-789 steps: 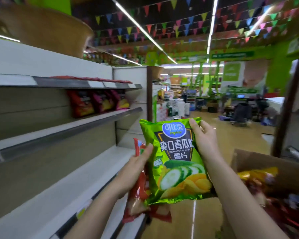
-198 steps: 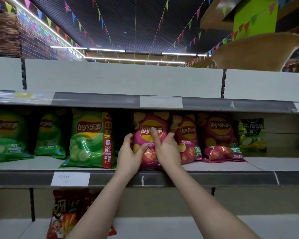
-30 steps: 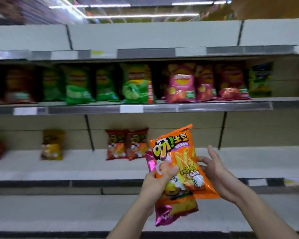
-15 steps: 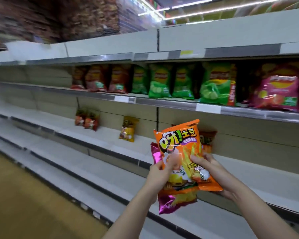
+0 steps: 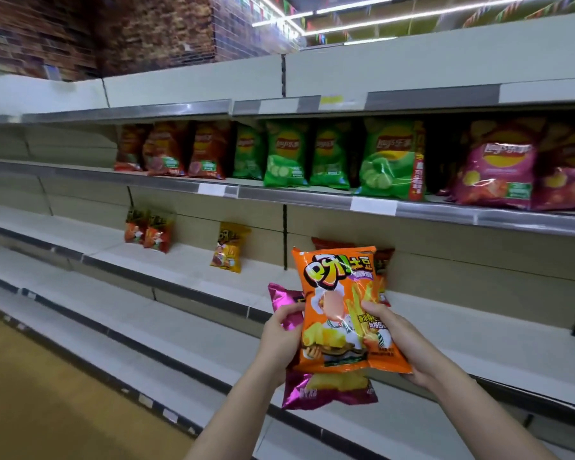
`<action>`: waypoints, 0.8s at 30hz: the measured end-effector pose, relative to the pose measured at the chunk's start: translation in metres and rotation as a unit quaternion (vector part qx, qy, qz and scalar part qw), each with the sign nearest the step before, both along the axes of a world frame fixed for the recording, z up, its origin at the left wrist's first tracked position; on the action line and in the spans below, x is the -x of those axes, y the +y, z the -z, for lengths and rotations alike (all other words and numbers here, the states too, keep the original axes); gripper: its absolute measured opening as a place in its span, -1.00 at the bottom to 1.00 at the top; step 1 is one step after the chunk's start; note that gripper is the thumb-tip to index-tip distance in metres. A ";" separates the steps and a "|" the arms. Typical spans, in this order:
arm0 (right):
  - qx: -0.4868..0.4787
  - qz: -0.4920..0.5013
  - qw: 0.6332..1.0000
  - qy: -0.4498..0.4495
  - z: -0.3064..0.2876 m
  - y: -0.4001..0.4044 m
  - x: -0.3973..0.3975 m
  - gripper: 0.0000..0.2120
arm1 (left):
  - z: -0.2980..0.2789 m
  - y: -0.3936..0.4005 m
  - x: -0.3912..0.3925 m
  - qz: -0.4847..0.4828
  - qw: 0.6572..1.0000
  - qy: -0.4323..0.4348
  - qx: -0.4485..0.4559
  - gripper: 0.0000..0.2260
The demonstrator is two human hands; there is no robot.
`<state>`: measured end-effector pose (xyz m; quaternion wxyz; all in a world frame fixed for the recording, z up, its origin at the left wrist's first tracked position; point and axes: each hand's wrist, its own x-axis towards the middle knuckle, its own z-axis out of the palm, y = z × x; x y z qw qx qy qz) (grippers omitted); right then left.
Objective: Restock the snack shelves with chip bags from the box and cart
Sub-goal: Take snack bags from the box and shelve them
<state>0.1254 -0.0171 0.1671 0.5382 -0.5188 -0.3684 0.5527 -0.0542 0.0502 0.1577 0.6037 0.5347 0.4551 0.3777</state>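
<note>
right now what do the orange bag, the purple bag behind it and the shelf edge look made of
Orange bag: glossy plastic film, with glare streaks and crinkles. Purple bag: metallic foil-like film, likely metallised plastic, by its mirror sheen. Shelf edge: grey strip, possibly metal or plastic; blur leaves it open.

Long pale shelving runs the length of the aisle, tiered boards backed by beige panels, each front edge trimmed with a grey metal price rail carrying white label slips. Above its far left end rises a red-brown brick wall. Bright strip lights cross the dark ceiling at the upper right, with small coloured pennants hanging beside them. The floor at lower left is a warm yellow-brown.
</note>
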 end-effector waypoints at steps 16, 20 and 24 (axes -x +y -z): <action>0.069 0.151 0.981 -0.101 0.059 -0.047 -0.098 -0.34 | 0.052 -0.001 -0.119 0.129 0.991 0.037 -0.001 -0.78; 0.043 0.232 0.963 -0.132 0.067 -0.056 -0.118 -0.30 | 0.059 0.003 -0.153 0.135 0.991 0.011 0.004 -0.79; 0.043 0.282 0.951 -0.120 0.075 -0.067 -0.157 -0.42 | 0.072 0.006 -0.188 0.127 0.992 -0.009 0.005 -0.77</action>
